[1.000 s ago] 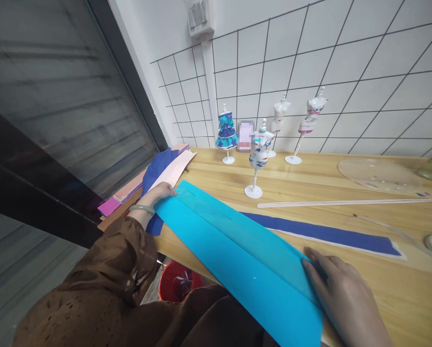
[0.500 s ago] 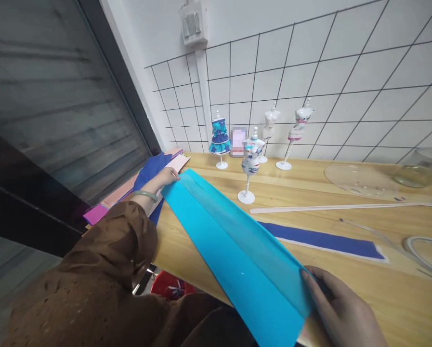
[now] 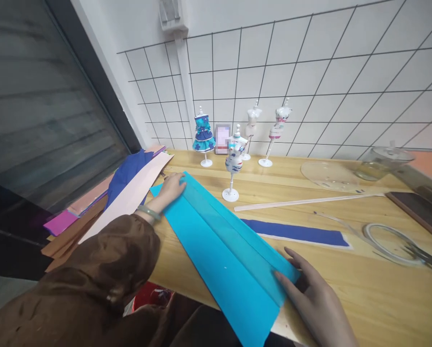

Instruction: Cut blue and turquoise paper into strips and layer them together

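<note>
While I am watching through the head view, the bright blue sheet (image 3: pixel 216 250) is lying slantwise across the wooden table (image 3: pixel 374 299), its near end reaching past the front edge. It is looking smooth, with a duller, greener band running lengthwise along its far side and a tiny white speck showing on the brighter part. I am seeing the left hand (image 3: pixel 172 188) draping its fingers over the far end; whether its thumb is gripping, I cannot tell. The right hand (image 3: pixel 317 299) is keeping its thumb on the sheet's other end, the forefinger spreading apart from it at the edge; I cannot tell whether it is pinching.

Compared with half a second ago, the left hand is lying farther in from the corner, which is now showing beside it, and scissors (image 3: pixel 427 255) are coming into sight at the right.

Below the table edge, a red bin (image 3: pixel 141 296) is holding scraps, too blurred to identify. At the far right, a clear jar (image 3: pixel 391 155) is holding something yellowish low down, just beside a clear disc (image 3: pixel 315 174) carrying small bits.
</note>
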`<move>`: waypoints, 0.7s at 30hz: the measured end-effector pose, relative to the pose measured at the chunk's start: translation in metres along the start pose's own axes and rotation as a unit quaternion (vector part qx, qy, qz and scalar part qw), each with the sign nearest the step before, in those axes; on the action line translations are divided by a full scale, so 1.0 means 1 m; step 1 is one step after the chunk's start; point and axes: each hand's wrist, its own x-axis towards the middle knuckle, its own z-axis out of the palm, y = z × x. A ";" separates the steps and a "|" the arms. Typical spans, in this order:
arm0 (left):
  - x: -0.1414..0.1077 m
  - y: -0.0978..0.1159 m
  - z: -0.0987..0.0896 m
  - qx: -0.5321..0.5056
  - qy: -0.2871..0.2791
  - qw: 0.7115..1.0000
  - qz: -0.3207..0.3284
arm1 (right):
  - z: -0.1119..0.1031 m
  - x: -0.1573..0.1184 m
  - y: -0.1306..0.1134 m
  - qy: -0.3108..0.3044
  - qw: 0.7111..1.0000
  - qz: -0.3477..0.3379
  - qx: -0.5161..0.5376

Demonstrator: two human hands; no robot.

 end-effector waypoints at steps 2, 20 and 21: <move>-0.025 0.016 0.009 -0.046 -0.045 0.998 0.010 | -0.001 0.001 0.001 -0.007 1.000 -0.029 0.002; -0.177 0.093 0.052 -0.490 -0.396 0.755 -0.183 | 0.010 0.002 -0.010 0.082 0.961 -0.211 -0.159; -0.176 0.094 0.053 -0.488 -0.394 0.758 -0.180 | 0.009 0.004 -0.010 0.085 0.953 -0.225 -0.185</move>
